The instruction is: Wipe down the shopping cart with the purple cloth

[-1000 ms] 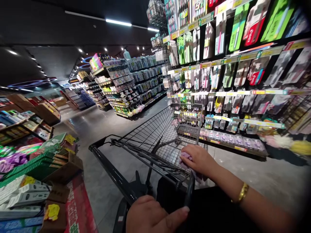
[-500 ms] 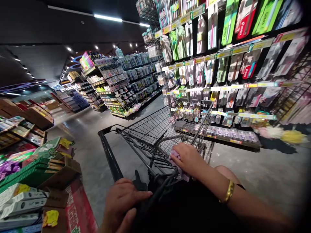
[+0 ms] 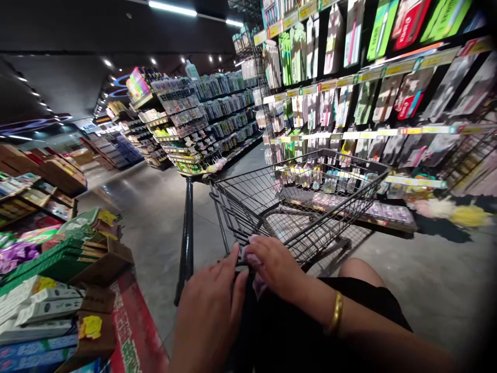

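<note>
A crumpled pale purple cloth (image 3: 259, 286) is bunched in the fingers of my right hand (image 3: 277, 269), at the near corner of a black wire shopping cart (image 3: 334, 211). My left hand (image 3: 213, 305) is just left of it, fingers stretched forward and thumb apart, nothing visible in it. Its fingertips are close to the cart's near rim and to the cloth; whether they touch is unclear. The cart's dark push handle (image 3: 187, 233) points away from me on the left. Its wire basket opens to the right.
Racks of packaged brushes (image 3: 382, 28) and other hanging goods stand close on the right, above a low shelf (image 3: 388, 212). Cardboard boxes of goods (image 3: 104, 264) line the left. Grey floor (image 3: 128, 199) runs between them toward farther shelves (image 3: 178, 114).
The cart has turned, its handle swinging right and its basket swinging right and nearer. My right hand with the cloth has moved left; my left hand has moved up and right toward it.
</note>
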`<state>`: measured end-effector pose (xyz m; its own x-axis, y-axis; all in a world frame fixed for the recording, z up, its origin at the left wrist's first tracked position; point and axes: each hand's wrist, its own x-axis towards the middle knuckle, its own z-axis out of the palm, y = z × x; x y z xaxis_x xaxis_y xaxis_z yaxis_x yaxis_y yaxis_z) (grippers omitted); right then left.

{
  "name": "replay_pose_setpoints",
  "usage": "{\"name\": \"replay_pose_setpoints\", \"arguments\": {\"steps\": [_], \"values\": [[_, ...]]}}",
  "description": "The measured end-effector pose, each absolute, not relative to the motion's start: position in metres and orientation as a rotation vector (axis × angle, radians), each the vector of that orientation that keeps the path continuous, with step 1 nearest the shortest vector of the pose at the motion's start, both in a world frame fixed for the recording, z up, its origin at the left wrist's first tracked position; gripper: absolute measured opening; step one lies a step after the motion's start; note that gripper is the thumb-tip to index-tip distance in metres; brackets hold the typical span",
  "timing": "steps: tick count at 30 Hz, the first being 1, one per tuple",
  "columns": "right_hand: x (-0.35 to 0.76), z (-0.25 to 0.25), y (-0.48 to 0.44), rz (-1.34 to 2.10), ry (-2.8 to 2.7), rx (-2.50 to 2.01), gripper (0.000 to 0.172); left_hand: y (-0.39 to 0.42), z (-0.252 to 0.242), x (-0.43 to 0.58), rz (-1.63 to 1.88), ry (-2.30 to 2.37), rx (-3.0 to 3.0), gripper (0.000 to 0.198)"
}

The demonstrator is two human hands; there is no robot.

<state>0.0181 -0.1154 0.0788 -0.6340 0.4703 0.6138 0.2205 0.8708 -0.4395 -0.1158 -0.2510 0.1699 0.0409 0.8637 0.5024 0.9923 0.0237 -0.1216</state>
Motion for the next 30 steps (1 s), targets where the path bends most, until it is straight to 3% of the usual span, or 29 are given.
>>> {"name": "replay_pose_setpoints", "arguments": {"steps": [8, 14, 16, 23, 30], "values": [[0.062, 0.064, -0.069, 0.269, -2.178, -0.939, 0.025, -0.216, 0.126, -0.135, -0.54, -1.69, -1.572, 0.01], [0.015, 0.069, -0.109, 0.325, -2.347, -0.491, 0.031, -0.211, 0.125, -0.145, -0.574, -1.678, -1.55, 0.01], [0.018, 0.068, -0.11, 0.306, -2.385, -0.501, 0.035, -0.21, 0.124, -0.148, -0.586, -1.658, -1.556, 0.009], [0.042, 0.089, -0.068, 0.361, -2.452, -0.841, 0.023, -0.205, 0.118, -0.155, -0.671, -1.624, -1.591, 0.006], [-0.016, 0.087, -0.082, 0.271, -2.506, -0.605, 0.023, -0.19, 0.116, -0.172, -0.67, -1.695, -1.615, 0.015]]}}
